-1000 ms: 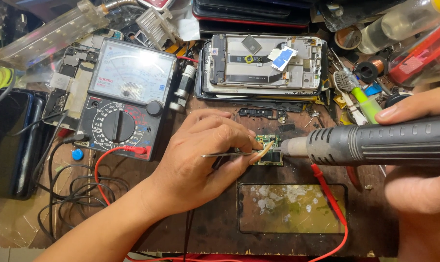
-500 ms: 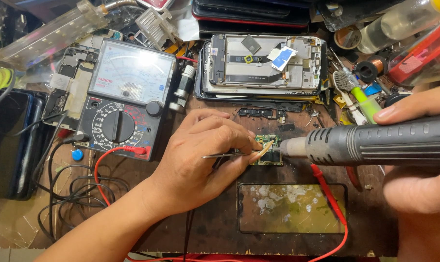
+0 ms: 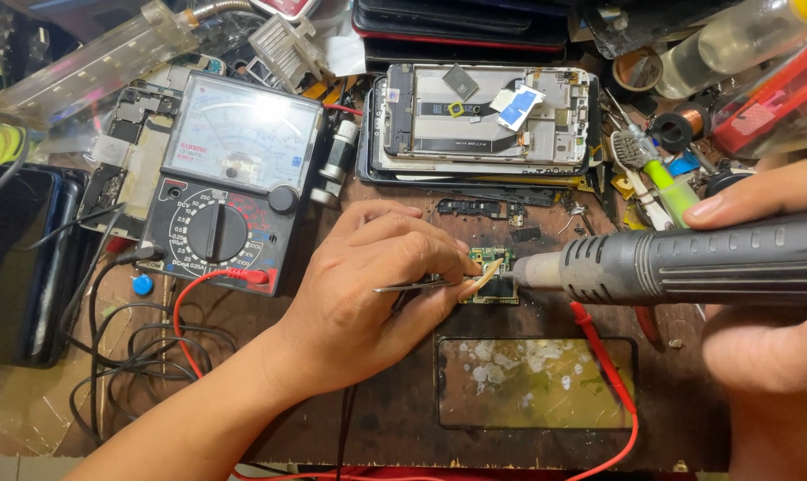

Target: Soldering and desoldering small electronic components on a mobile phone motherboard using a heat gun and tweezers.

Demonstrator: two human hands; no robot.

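Note:
My left hand (image 3: 377, 285) grips thin metal tweezers (image 3: 412, 286), their tips resting on a small green circuit board (image 3: 493, 278) on the dark wooden bench. My right hand (image 3: 769, 294) holds a grey hot-air gun handle (image 3: 688, 264) lying level, with its metal nozzle (image 3: 533, 270) right at the board's right edge. My index finger lies along the top of the handle.
An analog multimeter (image 3: 230, 178) with red and black leads sits at the left. An opened phone frame (image 3: 484, 120) lies at the back. A stained glass plate (image 3: 535, 381) sits near the front edge. Tools, a toothbrush (image 3: 653, 174) and bottles crowd the back right.

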